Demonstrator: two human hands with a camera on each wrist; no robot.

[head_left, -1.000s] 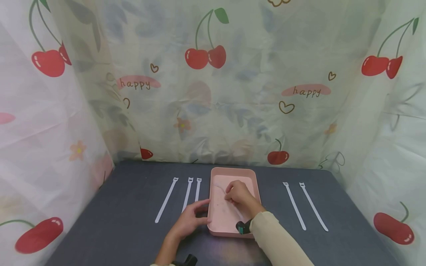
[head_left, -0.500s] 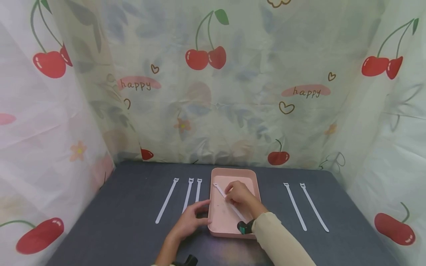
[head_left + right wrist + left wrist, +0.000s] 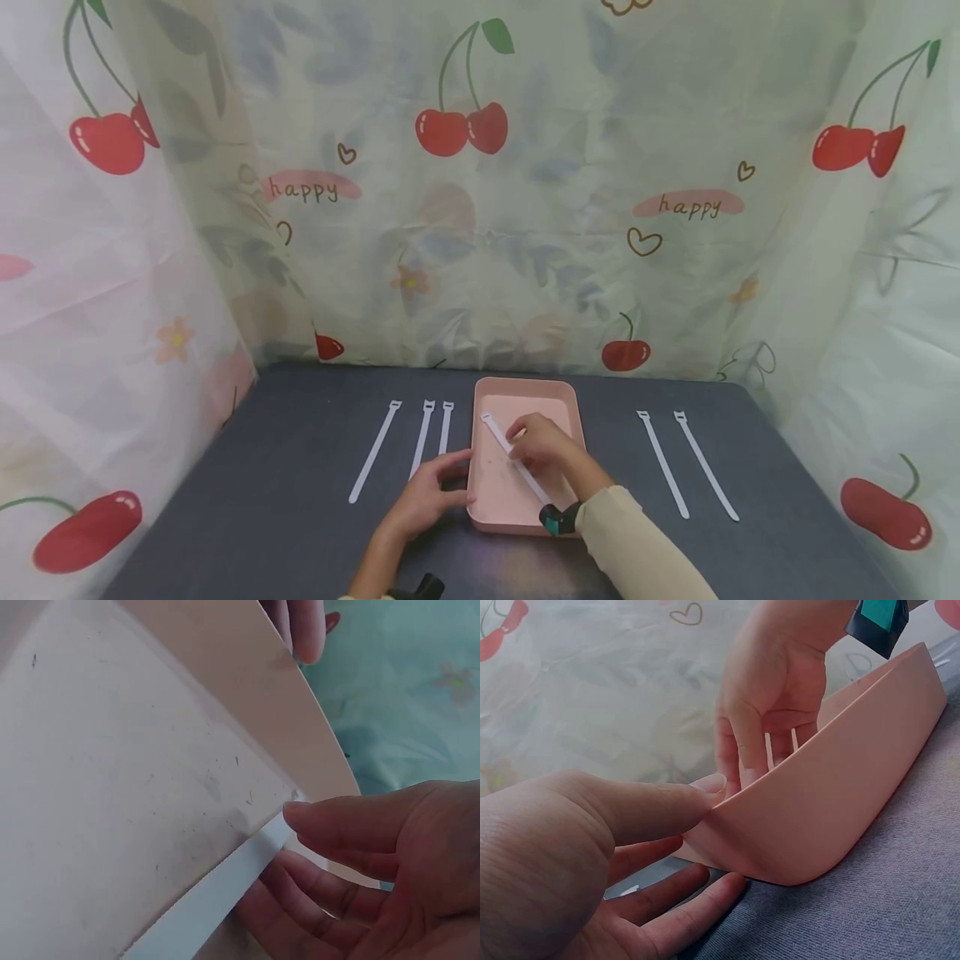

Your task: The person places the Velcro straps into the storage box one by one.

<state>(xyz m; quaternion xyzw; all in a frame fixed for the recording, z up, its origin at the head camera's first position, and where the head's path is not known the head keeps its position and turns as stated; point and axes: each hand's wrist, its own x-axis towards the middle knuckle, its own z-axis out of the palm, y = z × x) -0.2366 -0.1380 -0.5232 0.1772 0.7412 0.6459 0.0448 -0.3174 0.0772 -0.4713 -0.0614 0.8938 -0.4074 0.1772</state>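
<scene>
In the head view my left hand [image 3: 426, 497] is at the left side of a pink tray [image 3: 480, 521], fingers fairly straight. Its thumb touches the rim of the tray [image 3: 802, 817] in the left wrist view; the other fingers lie outside the wall. Over the tray, my right hand [image 3: 546, 446] pinches a white slotted-head cable strap [image 3: 534, 483] near its middle. That strap slants across the tray floor, slot end at far left. The right wrist view has the right hand's thumb and fingers [image 3: 330, 825] on either side of the strap [image 3: 217, 892].
Left of the tray lie three similar white straps [image 3: 373, 454] on the dark table [image 3: 285, 467], one partly behind my left hand. Two more straps [image 3: 705, 467] lie to the right. A cherry-printed curtain [image 3: 525, 250] encloses the back and sides.
The strap in the tray has turned from edge-on to showing its broad white face. My right hand and wrist have shifted slightly right and down. My left hand has stayed put.
</scene>
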